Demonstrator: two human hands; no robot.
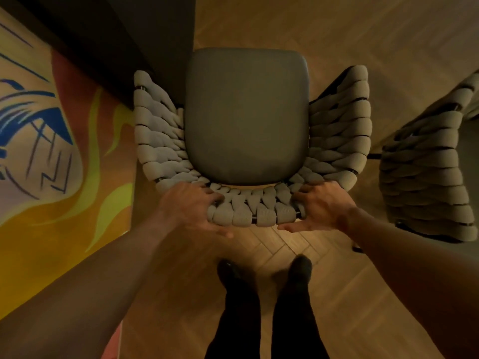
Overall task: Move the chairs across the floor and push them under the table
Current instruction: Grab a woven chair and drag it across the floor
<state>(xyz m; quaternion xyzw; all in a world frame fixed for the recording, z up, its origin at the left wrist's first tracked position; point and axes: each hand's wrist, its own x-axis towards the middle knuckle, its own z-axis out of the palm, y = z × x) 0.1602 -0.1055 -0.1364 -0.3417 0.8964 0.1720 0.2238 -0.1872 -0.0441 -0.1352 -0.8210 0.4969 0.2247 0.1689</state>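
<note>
Herringbone wood floor (337,35), dim warm light, and you're standing square behind the chair (246,112). Nearest, your two dark shoes (230,270) are planted just short of its back. Up from there, both hands are on the woven backrest (248,211). Your left hand (191,208) wraps the rim at its left end, fingers curled over the top, thumb stretched out underneath. Your right hand (324,206) mirrors it at the right end, fingers hooked over, thumb below. That's a firm two-handed grip, chair between your arms, seat facing away from you.

By my read this is the moving step: chair in hand, not yet tucked in. The grey seat is fully in view, with nothing over it. Beyond, to the left, lies a dark slab I take for the table (129,35). The chair's left arm overlaps its edge, but under it or just beside it, I can't tell. Next move, I'd say: swing the front toward that edge, then push straight so both arms clear.

Watch the sides. A second chair (425,177), same weave, stands near on your right, apart from yours, and a wide swing could clip it. On your left what looks like a bright rug (51,203), yellow, orange and blue, runs alongside. The legs could snag its edge, so lift a little rather than drag.
</note>
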